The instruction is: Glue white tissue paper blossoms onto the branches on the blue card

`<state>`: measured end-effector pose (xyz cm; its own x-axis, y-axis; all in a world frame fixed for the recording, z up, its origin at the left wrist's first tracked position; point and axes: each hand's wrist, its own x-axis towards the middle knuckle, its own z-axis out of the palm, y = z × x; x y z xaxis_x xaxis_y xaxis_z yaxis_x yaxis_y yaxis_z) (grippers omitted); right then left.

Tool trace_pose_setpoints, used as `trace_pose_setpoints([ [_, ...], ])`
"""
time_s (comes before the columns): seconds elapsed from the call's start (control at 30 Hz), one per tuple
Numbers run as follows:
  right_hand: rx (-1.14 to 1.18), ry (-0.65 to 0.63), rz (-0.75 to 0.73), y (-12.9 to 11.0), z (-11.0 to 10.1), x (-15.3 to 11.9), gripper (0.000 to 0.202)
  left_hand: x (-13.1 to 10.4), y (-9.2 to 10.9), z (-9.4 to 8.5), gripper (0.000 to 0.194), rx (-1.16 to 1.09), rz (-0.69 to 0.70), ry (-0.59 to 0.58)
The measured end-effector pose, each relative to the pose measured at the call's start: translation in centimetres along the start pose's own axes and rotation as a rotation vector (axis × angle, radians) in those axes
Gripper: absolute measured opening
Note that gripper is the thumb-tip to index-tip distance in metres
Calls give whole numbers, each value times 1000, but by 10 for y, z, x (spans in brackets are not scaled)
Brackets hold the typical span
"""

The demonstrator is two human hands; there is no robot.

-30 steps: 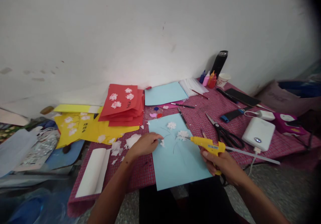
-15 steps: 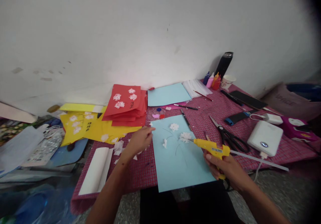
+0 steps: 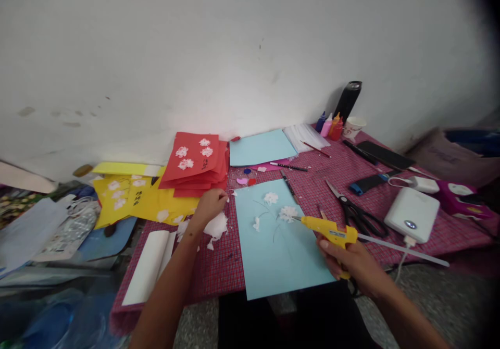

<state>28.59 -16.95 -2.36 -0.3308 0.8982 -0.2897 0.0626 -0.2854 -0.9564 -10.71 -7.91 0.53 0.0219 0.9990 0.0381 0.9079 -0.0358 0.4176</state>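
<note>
My right hand (image 3: pixel 347 258) grips a yellow hot glue gun (image 3: pixel 326 227), with a clear glue stick (image 3: pixel 406 248) jutting from its back. The gun's nozzle lies by a white paper flower (image 3: pixel 288 213) on a light blue sheet (image 3: pixel 269 271). Two more white flowers, an upper one (image 3: pixel 271 198) and a smaller left one (image 3: pixel 256 224), sit on that sheet among thin drawn stems. Left of the sheet, my left hand (image 3: pixel 213 204) is closed over torn white paper scraps (image 3: pixel 216 226); anything between its fingertips is too small to make out.
Red cards (image 3: pixel 197 159) and yellow cards (image 3: pixel 136 198) with flowers lie at the left, near a folded white paper (image 3: pixel 146 271). Scissors (image 3: pixel 353 211), a white power bank (image 3: pixel 413 216) and a utility knife (image 3: pixel 373 182) are right. Paint bottles (image 3: pixel 330 126) stand behind.
My left hand has moved left and slightly up, away from the blue sheet's edge to above the paper scraps, uncovering some of them. The glue gun stays in place.
</note>
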Motion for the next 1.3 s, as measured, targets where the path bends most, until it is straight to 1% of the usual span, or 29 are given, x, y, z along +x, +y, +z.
trace_pose_setpoints([
  [0.1, -16, -4, 5, -2, 0, 0, 33, -3, 12, -5, 24, -170, 48, -39],
  [0.2, -31, -9, -5, -4, 0, 0, 35, -8, 36, -9, 24, -278, 131, -104],
  [0.27, -37, -15, -15, -5, 1, 0, 36, -10, 55, -8, 22, -284, 247, -175],
  [0.33, -50, -15, -19, -6, 1, 0, 37, -9, 72, -5, 21, -253, 394, -252],
  [0.4, -55, -7, -18, -7, 1, -1, 37, -7, 84, 1, 21, -210, 507, -302],
  [0.47, -49, -5, -21, -7, 2, -1, 37, -4, 90, 7, 21, -164, 569, -341],
  [0.6, -58, -14, -34, -7, 1, -2, 37, -2, 90, 16, 23, -115, 609, -400],
  [0.77, -56, -9, -21, -7, 1, -1, 38, -2, 85, 23, 25, -87, 636, -415],
  [0.93, -53, -8, -21, -9, 2, -2, 39, -2, 84, 24, 26, -61, 646, -434],
  [1.17, -69, -9, -12, -8, 2, -2, 41, -2, 81, 25, 26, -85, 687, -451],
  [1.3, -46, -13, -11, -7, 1, -1, 38, -3, 81, 24, 26, -78, 697, -460],
])
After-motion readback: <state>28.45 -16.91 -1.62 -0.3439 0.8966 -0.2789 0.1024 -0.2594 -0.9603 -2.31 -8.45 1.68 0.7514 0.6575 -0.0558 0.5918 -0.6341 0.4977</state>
